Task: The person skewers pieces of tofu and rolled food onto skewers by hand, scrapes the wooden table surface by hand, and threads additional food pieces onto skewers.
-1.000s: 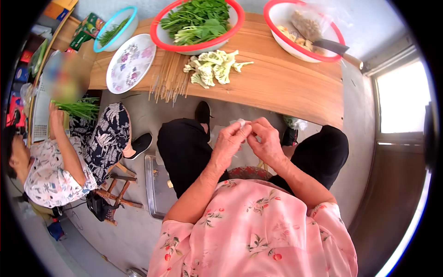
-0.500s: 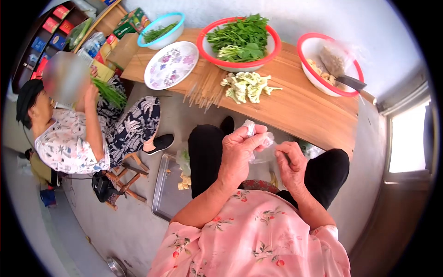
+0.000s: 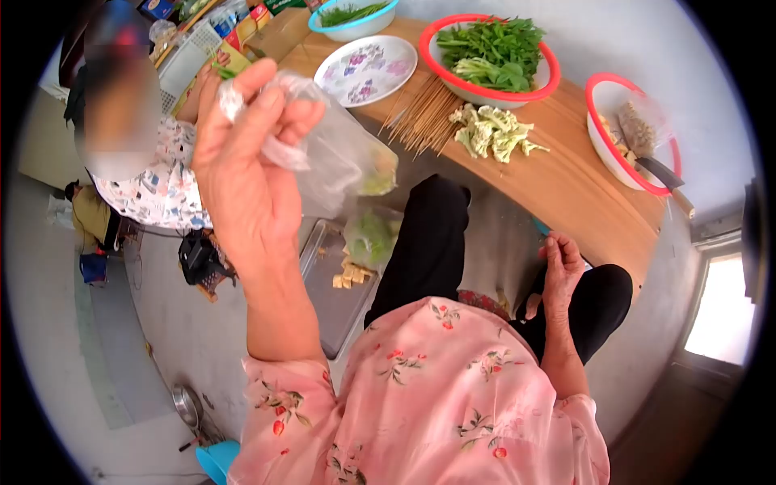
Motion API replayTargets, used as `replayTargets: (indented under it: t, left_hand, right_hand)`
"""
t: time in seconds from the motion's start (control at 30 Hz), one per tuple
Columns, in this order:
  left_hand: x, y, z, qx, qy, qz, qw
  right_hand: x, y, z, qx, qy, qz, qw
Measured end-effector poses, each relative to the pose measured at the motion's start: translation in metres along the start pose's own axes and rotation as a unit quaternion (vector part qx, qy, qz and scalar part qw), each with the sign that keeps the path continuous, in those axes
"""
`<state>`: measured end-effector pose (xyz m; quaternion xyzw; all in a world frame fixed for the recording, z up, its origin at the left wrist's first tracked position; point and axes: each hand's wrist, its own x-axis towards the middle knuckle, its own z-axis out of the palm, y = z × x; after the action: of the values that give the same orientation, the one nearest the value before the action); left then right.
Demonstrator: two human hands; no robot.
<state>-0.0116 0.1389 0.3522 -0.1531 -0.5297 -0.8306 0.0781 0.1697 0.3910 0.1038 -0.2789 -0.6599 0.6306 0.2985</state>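
Observation:
Raised at the upper left, my left hand (image 3: 255, 153) grips a clear plastic bag (image 3: 327, 153), with something pale green at its lower end. A crumpled white bit wraps around one finger. My right hand (image 3: 563, 263) hovers above my right knee, fingers curled; whether anything small is between them is too hard to tell. Beyond the bag, a metal tray (image 3: 327, 303) on the floor holds tan cubes (image 3: 349, 276) and a bag with green contents (image 3: 372, 237).
The wooden table (image 3: 566, 162) carries wooden skewers (image 3: 424, 117), cauliflower pieces (image 3: 493, 133), a floral plate (image 3: 368, 69), a bowl of greens (image 3: 493, 56) and a bowl with a knife (image 3: 659, 171). A person (image 3: 153, 190) sits at the left.
My left hand has swung up and left, with the bag now hanging out from it. My right hand has moved right, away from it. The view has turned left.

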Motion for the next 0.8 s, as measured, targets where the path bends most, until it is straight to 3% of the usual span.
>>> replayTargets:
  t: [0.13,0.23,0.3,0.33,0.4,0.5,0.8]
  left_hand:
    - [0.026,-0.038,-0.053,0.056,0.032,-0.060,0.996]
    - [0.030,-0.079,-0.109,0.088,0.073,-0.157,0.981]
    - [0.034,-0.105,-0.143,0.114,0.133,-0.224,0.959]
    - [0.038,-0.120,-0.157,0.108,0.131,-0.226,0.959]
    - [0.043,-0.149,-0.187,0.133,0.216,-0.249,0.935]
    - [0.050,-0.191,-0.223,0.045,0.247,-0.294,0.922]
    - [0.072,-0.281,-0.220,-0.037,0.317,-0.327,0.889]
  right_hand:
    - [0.000,0.012,-0.001,0.009,-0.015,0.017,1.000]
    - [-0.004,0.018,0.003,-0.006,-0.034,0.034,0.999]
    - [-0.004,0.017,0.008,-0.018,-0.048,0.053,0.997]
    - [-0.003,0.014,0.011,-0.023,-0.045,0.050,0.997]
    - [-0.009,0.007,0.018,-0.059,-0.060,0.073,0.994]
    - [-0.014,-0.005,0.029,-0.043,-0.082,0.121,0.988]
    - [-0.015,0.032,0.048,-0.052,-0.137,0.136,0.980]
